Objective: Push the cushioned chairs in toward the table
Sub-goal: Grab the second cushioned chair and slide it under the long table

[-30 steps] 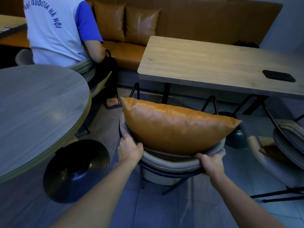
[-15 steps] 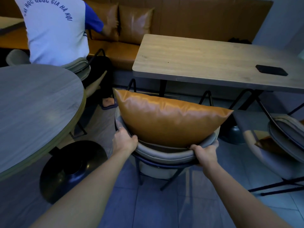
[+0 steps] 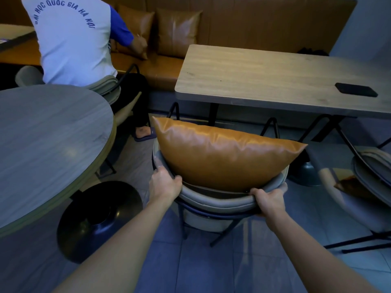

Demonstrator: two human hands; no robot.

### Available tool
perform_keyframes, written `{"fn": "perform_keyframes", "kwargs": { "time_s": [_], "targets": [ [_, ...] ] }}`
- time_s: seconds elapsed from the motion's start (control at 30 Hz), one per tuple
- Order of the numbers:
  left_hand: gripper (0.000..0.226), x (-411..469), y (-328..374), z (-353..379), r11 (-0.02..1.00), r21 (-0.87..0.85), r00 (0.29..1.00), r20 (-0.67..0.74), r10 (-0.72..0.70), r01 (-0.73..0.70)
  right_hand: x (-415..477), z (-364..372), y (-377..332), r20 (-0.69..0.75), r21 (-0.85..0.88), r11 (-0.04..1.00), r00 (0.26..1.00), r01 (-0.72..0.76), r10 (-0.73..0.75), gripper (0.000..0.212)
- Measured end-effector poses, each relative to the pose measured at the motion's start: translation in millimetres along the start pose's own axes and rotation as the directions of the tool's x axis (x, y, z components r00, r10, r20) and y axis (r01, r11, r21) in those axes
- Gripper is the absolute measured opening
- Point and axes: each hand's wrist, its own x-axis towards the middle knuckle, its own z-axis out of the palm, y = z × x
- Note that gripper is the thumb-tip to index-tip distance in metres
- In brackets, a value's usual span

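Dim room, bluish cast. Blue-grey tiled floor (image 3: 211, 271). Long tan leather bench sofa (image 3: 254, 24) along the back, two tan leather cushions (image 3: 177, 32) propped upright on it. Pale grey wall (image 3: 370, 24) at far right. Round grey wood-grain surface (image 3: 42, 140) at left on a black disc pedestal base (image 3: 99, 218). A seated person in a white shirt with blue sleeves (image 3: 69, 43) sits behind it, back to camera, on a grey chair (image 3: 27, 76).
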Motion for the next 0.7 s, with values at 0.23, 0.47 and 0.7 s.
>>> {"fn": "perform_keyframes", "kwargs": {
  "time_s": [0.23, 0.47, 0.7],
  "targets": [
    [0.103, -3, 5, 4, 0.999, -0.027, 1.0, -0.018, 0.024, -0.025, 6, -9, -9, 0.044, -0.029, 0.999, 0.998, -0.041, 0.042, 0.119],
    [0.101, -7, 9, 8, 0.999, -0.034, 1.0, -0.005, 0.023, -0.023, 9, -16, -14, 0.038, -0.054, 0.998, 0.998, -0.042, 0.044, 0.109],
    [0.103, -6, 12, 9, 1.0, 0.016, 1.0, 0.003, 0.01, -0.01, 5, -19, -17, 0.036, -0.073, 0.997, 0.999, -0.024, 0.027, 0.126]
  ]
}}
